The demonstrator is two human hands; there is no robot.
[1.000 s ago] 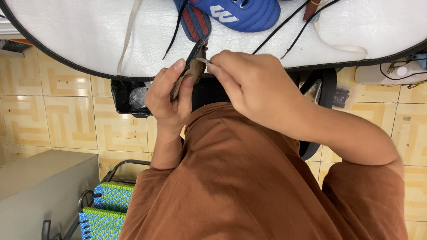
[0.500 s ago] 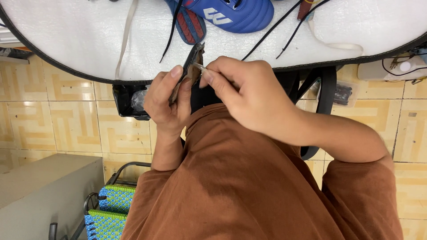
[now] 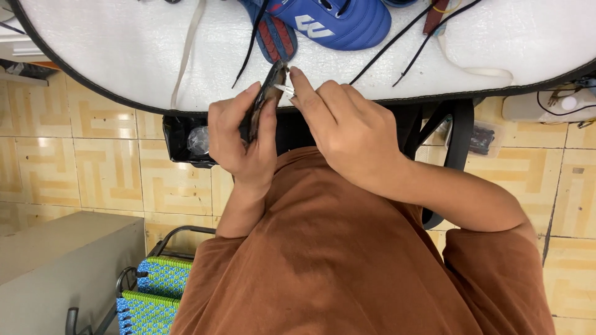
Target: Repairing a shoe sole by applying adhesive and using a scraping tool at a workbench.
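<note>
— While the brown shirt (image 3: 347,260) fills the near view, what sits just past it?

— Two hands, raised close together at the edge of the white table (image 3: 112,56). The left hand (image 3: 239,139) is wrapped around a narrow dark strip (image 3: 266,99), fingers and thumb closed on its long edges, holding it upright with its top end level with the table rim.

— And the other?

— The right hand (image 3: 347,127) has thumb and forefinger pinched together on a small pale piece (image 3: 285,90) that touches the strip near its top. What the piece is, I cannot tell; it is too small.

— How would that strip handle?

— Light and thin, I judge, and somewhat flexible, like a bit of leather or rubber. Gripping it along the sides, low down, keeps the top free and stops it bending away.

— Farther out?

— On the table lies a blue shoe (image 3: 335,18), dark laces (image 3: 397,46) trailing toward the edge, and a pale cord (image 3: 186,53). Below, a yellow tiled floor (image 3: 74,167), a grey box (image 3: 56,273) and a blue-green woven seat (image 3: 149,291).
</note>
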